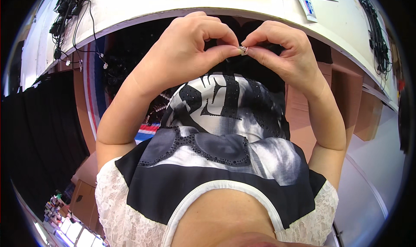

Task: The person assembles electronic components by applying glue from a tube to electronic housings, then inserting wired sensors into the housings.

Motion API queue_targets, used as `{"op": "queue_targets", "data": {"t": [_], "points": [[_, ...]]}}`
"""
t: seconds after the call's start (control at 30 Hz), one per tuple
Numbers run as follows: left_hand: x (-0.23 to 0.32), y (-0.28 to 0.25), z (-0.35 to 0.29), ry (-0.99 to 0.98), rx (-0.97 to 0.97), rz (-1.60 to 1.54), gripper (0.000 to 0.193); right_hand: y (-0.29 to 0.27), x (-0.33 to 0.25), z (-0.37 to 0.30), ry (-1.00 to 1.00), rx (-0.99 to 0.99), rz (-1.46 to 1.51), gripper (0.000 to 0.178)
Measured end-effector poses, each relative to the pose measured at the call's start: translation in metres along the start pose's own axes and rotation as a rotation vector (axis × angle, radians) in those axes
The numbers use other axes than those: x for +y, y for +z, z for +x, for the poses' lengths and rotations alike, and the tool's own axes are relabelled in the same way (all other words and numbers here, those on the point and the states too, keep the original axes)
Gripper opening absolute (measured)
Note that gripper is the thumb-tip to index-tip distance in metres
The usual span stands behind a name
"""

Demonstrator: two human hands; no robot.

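A small shiny silvery piece [244,51] is held between my two hands, just in front of the table's edge and above my lap. My left hand [186,48] pinches it from the left with thumb and forefinger. From the other side, the thumb and forefinger of my right hand [284,50] close on it too. The fingertips cover much of the piece, and its exact kind is too small to make out.
Black cords [71,13] with small silvery ends hang over the white table [173,2] at left. More black cords [376,35] lie at right. A white-and-blue tube [305,4] rests near the edge. Cardboard boxes [346,91] stand below, and a black cloth [39,125] hangs at left.
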State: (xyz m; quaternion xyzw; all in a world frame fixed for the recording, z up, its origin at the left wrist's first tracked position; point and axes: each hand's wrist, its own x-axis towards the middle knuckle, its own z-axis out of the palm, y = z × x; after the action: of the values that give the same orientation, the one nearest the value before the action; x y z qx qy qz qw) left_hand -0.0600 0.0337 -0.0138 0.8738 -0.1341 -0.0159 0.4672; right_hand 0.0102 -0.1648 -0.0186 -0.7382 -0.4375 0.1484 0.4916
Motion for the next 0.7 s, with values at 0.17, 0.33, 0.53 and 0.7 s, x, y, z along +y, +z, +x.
{"op": "queue_targets", "data": {"t": [0.17,0.33,0.53,0.7], "points": [[-0.007,0.004,0.000,-0.073,0.004,-0.193,0.012,-0.002,-0.002,0.001,-0.003,0.021,-0.084,0.010],[-0.014,0.013,-0.003,-0.260,0.055,-0.502,0.013,0.005,-0.006,-0.005,-0.133,0.184,-0.351,0.012],[-0.017,0.027,-0.002,-0.296,0.194,-0.851,0.015,0.013,0.006,-0.004,-0.364,0.313,-0.548,0.016],[-0.018,0.025,-0.003,-0.361,0.169,-1.104,0.017,0.019,0.013,-0.005,-0.428,0.360,-0.573,0.019]]}}
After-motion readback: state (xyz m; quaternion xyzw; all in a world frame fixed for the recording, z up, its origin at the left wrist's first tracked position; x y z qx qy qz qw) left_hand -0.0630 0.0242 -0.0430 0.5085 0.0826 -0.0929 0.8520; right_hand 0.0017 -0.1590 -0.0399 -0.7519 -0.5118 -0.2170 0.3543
